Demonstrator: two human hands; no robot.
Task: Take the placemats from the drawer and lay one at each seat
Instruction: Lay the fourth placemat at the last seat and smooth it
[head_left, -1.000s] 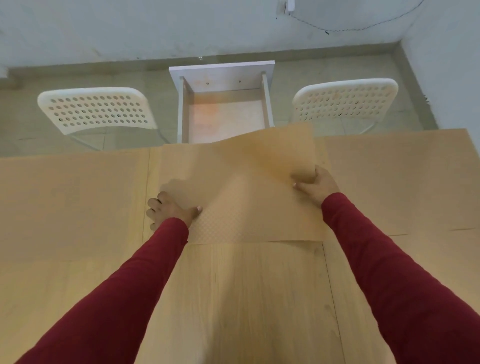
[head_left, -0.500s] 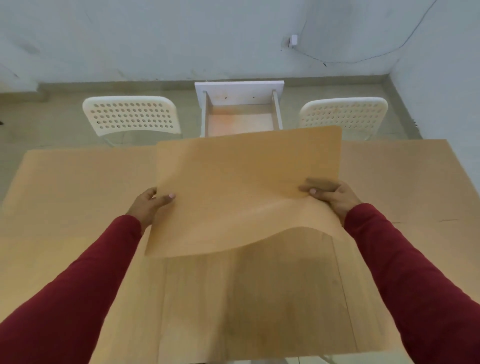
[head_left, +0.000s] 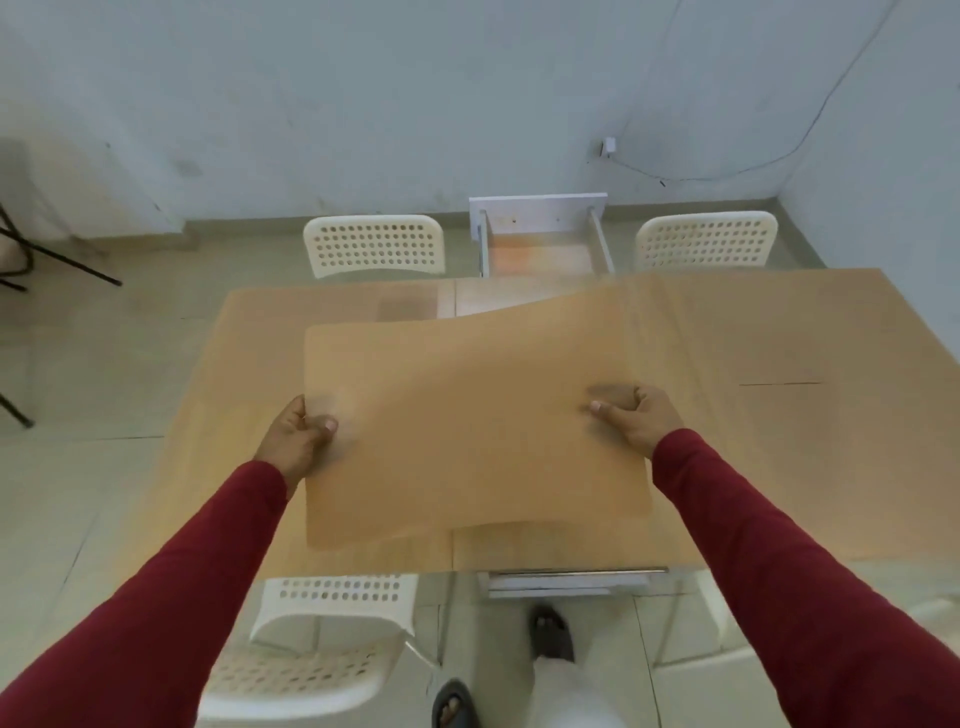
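A tan placemat (head_left: 467, 415) hangs a little above the table, held flat and slightly wavy. My left hand (head_left: 296, 441) pinches its left edge and my right hand (head_left: 636, 415) pinches its right edge. Other tan placemats lie on the table's left side (head_left: 249, 353) and right side (head_left: 779, 338). The white drawer (head_left: 540, 244) stands pulled open at the table's far side, and its visible bottom looks bare.
Two white perforated chairs stand at the far side (head_left: 374, 247) (head_left: 706, 241), and another (head_left: 322, 654) is at the near left under the glass table edge (head_left: 571, 571). A black stand's legs (head_left: 31, 249) are at far left. My feet show below.
The placemat, which lay on the table with my hands on it, has been lifted and drawn toward me. I have stepped back, so the table's near edge and a near chair now show.
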